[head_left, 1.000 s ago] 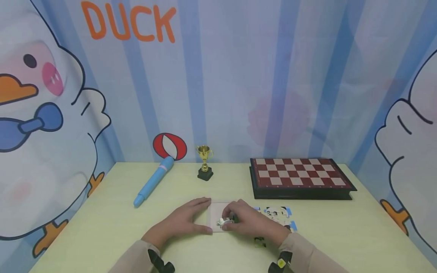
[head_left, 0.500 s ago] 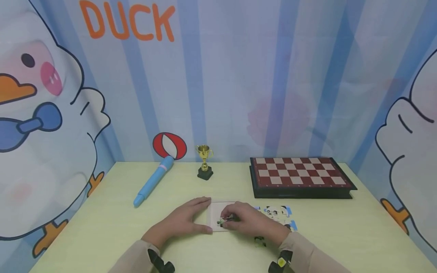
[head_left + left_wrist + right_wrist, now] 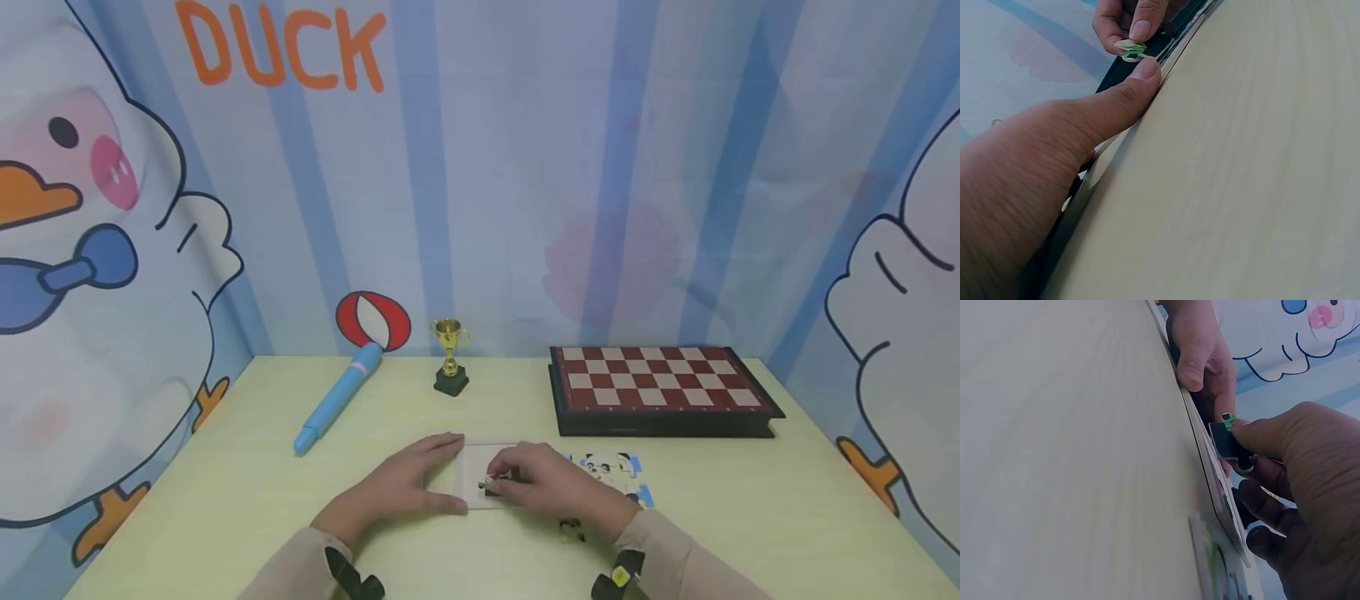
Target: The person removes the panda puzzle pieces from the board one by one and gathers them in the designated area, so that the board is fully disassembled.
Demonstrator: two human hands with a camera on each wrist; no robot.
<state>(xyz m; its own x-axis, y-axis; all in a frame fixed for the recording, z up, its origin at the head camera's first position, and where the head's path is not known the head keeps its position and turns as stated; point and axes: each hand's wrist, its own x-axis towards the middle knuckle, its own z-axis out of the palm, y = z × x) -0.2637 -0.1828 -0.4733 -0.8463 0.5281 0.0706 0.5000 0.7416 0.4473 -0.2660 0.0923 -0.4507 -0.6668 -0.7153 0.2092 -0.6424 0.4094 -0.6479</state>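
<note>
My right hand (image 3: pixel 551 479) pinches a small jigsaw piece between thumb and fingers, just above a pale flat puzzle board (image 3: pixel 474 458). In the right wrist view the jigsaw piece (image 3: pixel 1225 442) is dark with a bit of green, standing on edge. Part of it is hidden by the fingers. At the board's left side lies my left hand (image 3: pixel 397 479), fingers and thumb stretched out. Its fingertips touch the far left corner and its thumb the near left corner. The left wrist view shows that thumb (image 3: pixel 1144 69) against the board's edge, close to the held piece.
Loose panda jigsaw pieces (image 3: pixel 611 468) lie right of the board, partly behind the right hand. A checkered chessboard case (image 3: pixel 660 387) stands at the back right. Farther left are a small gold trophy (image 3: pixel 450 358) and a light blue stick-shaped object (image 3: pixel 337 400).
The jigsaw piece has turned in my right fingers, its pale side giving way to a darker, narrower view. The right hand stays nearly in place; the left hand and board have not moved.
</note>
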